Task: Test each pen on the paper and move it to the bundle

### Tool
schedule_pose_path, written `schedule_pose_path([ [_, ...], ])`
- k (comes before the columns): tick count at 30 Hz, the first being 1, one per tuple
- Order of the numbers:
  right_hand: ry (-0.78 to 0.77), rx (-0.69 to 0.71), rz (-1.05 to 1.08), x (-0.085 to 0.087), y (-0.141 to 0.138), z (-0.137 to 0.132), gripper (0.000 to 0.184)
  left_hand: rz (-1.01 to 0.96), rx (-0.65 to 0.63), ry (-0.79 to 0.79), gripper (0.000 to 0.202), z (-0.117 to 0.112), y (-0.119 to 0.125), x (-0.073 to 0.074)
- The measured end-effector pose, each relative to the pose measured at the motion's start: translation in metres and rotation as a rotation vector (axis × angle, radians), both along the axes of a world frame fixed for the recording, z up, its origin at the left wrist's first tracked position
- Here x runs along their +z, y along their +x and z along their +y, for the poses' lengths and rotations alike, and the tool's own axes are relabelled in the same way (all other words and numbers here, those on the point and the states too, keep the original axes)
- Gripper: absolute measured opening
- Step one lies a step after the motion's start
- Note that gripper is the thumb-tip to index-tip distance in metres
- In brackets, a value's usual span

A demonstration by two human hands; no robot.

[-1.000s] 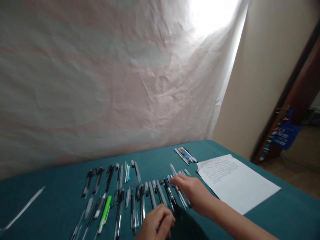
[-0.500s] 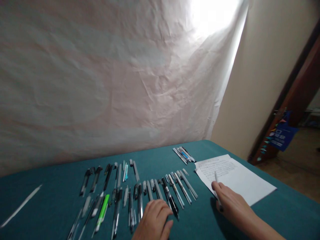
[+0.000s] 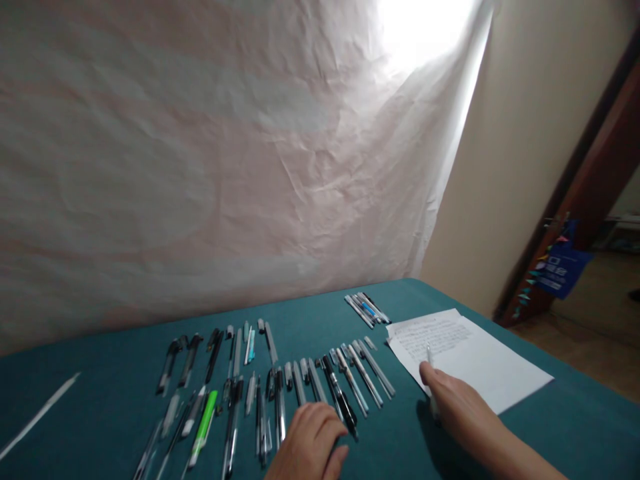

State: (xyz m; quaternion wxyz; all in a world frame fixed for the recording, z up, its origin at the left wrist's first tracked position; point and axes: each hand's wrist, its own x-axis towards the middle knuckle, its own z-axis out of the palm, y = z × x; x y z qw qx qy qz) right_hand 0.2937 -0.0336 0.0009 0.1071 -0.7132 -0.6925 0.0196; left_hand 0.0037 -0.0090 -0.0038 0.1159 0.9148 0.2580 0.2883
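Note:
My right hand [image 3: 457, 400] grips a slim white pen [image 3: 431, 400], its upper end showing above the fingers, beside the left edge of the paper [image 3: 505, 373]. Close handwriting covers the upper left of that sheet; the rest of it is white. My left hand [image 3: 311, 443] rests low at the front of the table, loosely curled, with a gap between thumb and index finger and nothing seen in it. Just beyond its fingers lies a black pen [image 3: 343, 403]. To its left are several clear-barrelled pens with black parts, among them one pen [image 3: 233, 427] with its cap off.
A green highlighter [image 3: 204, 427] lies left among rows of pens and loose caps on the dark green table [image 3: 100, 373]. A small bundle of pens [image 3: 367, 309] is near the back edge. One white strip [image 3: 40, 417] lies far left. A pale sheet [image 3: 225, 167] hangs behind.
My right hand with the pen has shifted slightly left and tilted the pen a little. My left hand stays nearly in place.

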Motion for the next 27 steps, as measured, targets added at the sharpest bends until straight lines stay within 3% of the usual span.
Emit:
schedule_pose_path([
  [6, -0.007, 0.061, -0.016, 0.001, -0.014, 0.002, 0.037, -0.046, -0.029, 0.004, 0.014, 0.002, 0.001, -0.001],
  [16, -0.058, -0.074, -0.236, -0.002, -0.007, 0.006, 0.039, 0.025, -0.024, 0.020, 0.016, 0.001, 0.001, 0.000],
  [27, -0.072, -0.036, -0.212, -0.001, -0.011, 0.007, 0.041, -0.078, -0.064, -0.051, 0.015, 0.002, 0.000, -0.005],
])
